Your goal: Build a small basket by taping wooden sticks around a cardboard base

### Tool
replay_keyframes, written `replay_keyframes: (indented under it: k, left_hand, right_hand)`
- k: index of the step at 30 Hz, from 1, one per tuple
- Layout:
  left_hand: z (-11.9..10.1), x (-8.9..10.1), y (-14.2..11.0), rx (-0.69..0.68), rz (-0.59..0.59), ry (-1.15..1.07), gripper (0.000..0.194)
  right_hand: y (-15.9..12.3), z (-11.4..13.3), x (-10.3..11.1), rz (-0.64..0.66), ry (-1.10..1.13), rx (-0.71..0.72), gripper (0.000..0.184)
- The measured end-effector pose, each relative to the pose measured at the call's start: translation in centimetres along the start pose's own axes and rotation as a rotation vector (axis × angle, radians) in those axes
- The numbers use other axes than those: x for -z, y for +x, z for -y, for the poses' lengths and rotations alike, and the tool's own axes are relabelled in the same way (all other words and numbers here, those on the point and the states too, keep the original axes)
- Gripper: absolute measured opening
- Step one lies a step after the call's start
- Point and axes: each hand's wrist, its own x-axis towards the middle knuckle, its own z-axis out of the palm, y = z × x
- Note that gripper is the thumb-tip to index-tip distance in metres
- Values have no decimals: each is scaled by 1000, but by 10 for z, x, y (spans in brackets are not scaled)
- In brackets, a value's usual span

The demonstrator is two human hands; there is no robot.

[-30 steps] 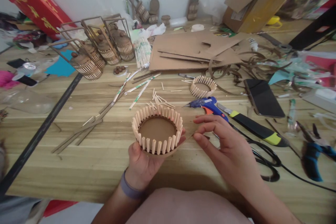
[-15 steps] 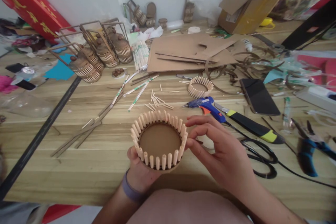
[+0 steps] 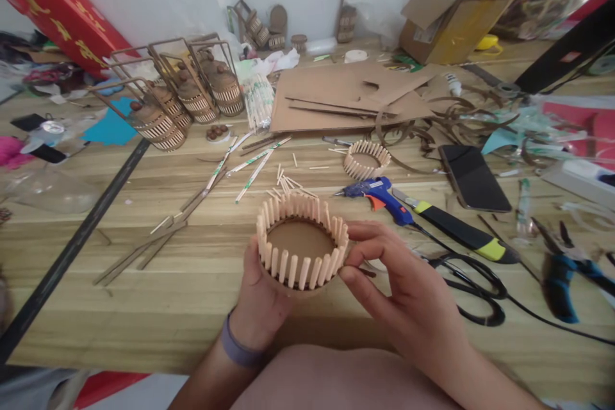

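My left hand [image 3: 262, 298] grips a small round basket [image 3: 300, 238] from below and its left side. The basket has a flat brown cardboard base and a ring of short pale wooden sticks standing upright around it. It is tilted, so its inside shows. At its right edge my right hand [image 3: 396, 291] pinches with thumb and forefinger. A dark brown strip [image 3: 368, 273] pokes out beside the thumb; its other part is hidden. Beyond the basket lie loose cut sticks [image 3: 288, 183].
A blue glue gun [image 3: 377, 192], a utility knife [image 3: 461, 229], a phone [image 3: 475, 177] and pliers [image 3: 567, 269] lie to the right. Another stick ring [image 3: 366, 160] sits behind the glue gun. Several finished lanterns [image 3: 195, 99] stand back left, near a cardboard sheet [image 3: 327, 86].
The basket has moved slightly right and away from me, and tilts more. My left hand has moved with it. My right fingers stay at its right edge, and more of the strip shows.
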Motion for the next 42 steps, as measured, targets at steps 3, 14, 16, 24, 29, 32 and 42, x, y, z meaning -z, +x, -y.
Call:
replay_keyframes:
  k: [3,14,16,24,29,32,42]
  left_hand:
    - [0,-9,-1,-45,-21,6,47]
    - [5,-8,-12,-207,300,139,77]
    - [3,-9,-10,-177,262,87,77]
    - [1,-4,-5,-98,241,-56,69]
    - [4,-2,-6,-44,314,-73,70]
    - [2,-3,-6,-45,325,-117,66]
    - [-3,-7,-8,-21,266,-157,81]
  right_hand:
    - [-2,-1,-3,-33,-52,-5,9]
    - [-5,2,-8,2,-46,18,10]
    - [-6,4,-6,34,-61,56,9]
    - [-13,8,1,165,-42,193,30]
    - [-15,7,2,132,-57,248,31]
    - [-16,8,4,101,-92,256,36]
    - [-1,19,3,2,-48,171,17]
